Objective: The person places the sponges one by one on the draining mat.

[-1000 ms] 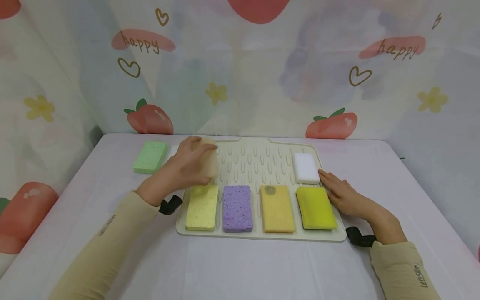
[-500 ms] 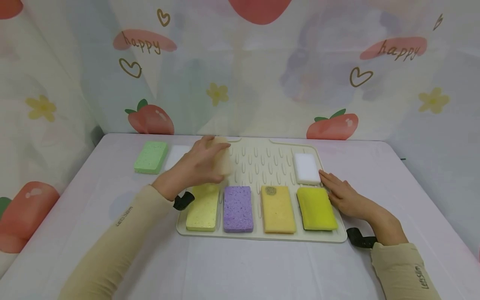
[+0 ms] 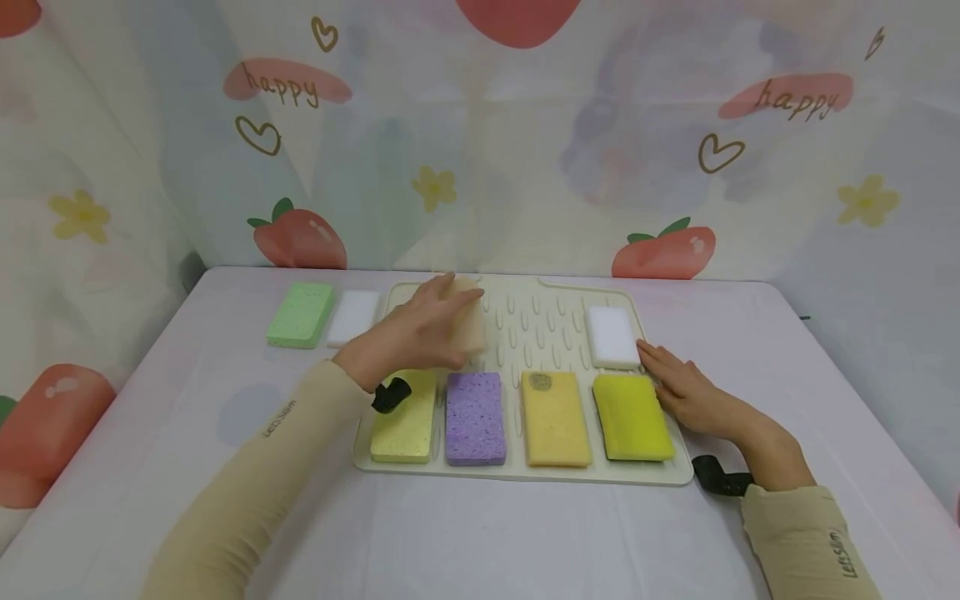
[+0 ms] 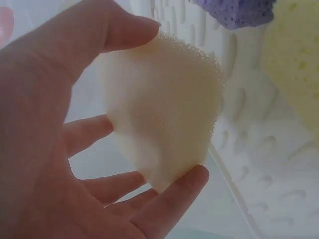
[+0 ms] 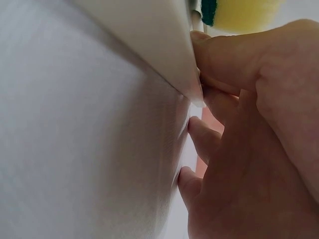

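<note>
My left hand holds a cream, porous sponge between thumb and fingers, over the back left part of the off-white ridged tray. My right hand rests at the tray's right edge, touching its rim with thumb and forefinger; the other fingertips are on the table. Along the tray's front lie a pale yellow sponge, a purple sponge, an orange-yellow sponge and a bright yellow sponge. A white sponge lies at the tray's back right.
Left of the tray, a green sponge and another white sponge lie on the white tablecloth. Behind the table stands a patterned cloth backdrop. Black wrist mounts stick out below both hands.
My left hand has moved right across the tray with the cream sponge, uncovering the white sponge at left. The right hand stays at the tray's edge.
</note>
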The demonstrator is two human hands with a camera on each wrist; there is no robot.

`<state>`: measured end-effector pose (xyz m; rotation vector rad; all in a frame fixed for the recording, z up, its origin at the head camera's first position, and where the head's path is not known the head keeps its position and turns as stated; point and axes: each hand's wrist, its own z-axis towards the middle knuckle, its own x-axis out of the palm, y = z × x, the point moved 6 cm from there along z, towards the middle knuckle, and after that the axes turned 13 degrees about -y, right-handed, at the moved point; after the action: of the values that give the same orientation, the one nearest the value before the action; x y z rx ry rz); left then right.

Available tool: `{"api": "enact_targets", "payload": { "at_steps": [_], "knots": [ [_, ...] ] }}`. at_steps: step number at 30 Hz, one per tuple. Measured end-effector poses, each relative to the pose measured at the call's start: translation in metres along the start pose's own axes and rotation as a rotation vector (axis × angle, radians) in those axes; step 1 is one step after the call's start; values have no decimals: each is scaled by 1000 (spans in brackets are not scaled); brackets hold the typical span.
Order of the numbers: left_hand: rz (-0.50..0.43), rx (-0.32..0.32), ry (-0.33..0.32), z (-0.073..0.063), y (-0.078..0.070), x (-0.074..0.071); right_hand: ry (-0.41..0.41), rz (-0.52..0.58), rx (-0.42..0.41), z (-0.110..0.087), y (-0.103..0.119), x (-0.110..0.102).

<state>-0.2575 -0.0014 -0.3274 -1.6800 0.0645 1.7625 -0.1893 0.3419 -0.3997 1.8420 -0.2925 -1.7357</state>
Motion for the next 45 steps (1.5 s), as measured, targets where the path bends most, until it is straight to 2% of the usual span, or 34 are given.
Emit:
{"api": "enact_targets", "payload": {
  "at_steps": [6, 18, 23, 29, 37, 45],
  "knots": [
    [33, 30, 30, 9, -9, 5, -1, -1, -7, 1, 0, 0],
    [123, 99, 50, 32, -28, 16, -2, -11, -11, -1, -3, -1],
    [143, 94, 90, 41, -39, 25, 3, -4, -4, -2, -3, -1],
    [149, 122, 105, 50, -54, 36, 4, 5, -14, -3, -2, -2],
    [161, 104, 150, 61, -65, 51, -1, 6, -24, -1, 0, -1],
    [175, 119, 147, 66, -76, 63, -1, 6, -24, -1, -1, 0]
  ]
}}
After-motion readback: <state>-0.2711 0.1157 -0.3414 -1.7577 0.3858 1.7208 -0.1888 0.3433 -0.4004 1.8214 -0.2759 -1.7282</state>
